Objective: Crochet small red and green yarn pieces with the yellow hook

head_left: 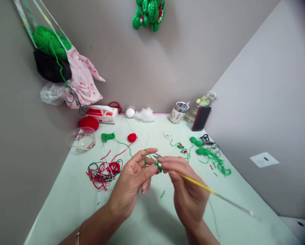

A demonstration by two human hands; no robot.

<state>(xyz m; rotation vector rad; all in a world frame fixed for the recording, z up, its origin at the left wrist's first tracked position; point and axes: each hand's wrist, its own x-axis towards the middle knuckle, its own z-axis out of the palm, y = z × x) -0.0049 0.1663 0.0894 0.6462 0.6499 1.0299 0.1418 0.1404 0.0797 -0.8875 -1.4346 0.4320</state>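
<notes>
My left hand [132, 178] pinches a small green crochet piece [159, 167] between thumb and fingers, with a strand of green yarn [149, 154] looped over the raised index finger. In my right hand [186, 185] is a crochet hook [197, 183] with a yellow grip, held like a pen; its shaft slants down to the right. The hook's tip meets the crochet piece, though fingers cover much of the contact. Pointed grey metal tips [156, 156] show just behind the fingers; the rest of that object is hidden.
A tangle of yarn scraps [103, 175] lies left, near a green yarn bundle [108, 136] and red ball [132, 137]. At right are green crocheted pieces [199, 151] and a phone [201, 118]. Along the back stand a tissue box [107, 115] and a pen tin [177, 115].
</notes>
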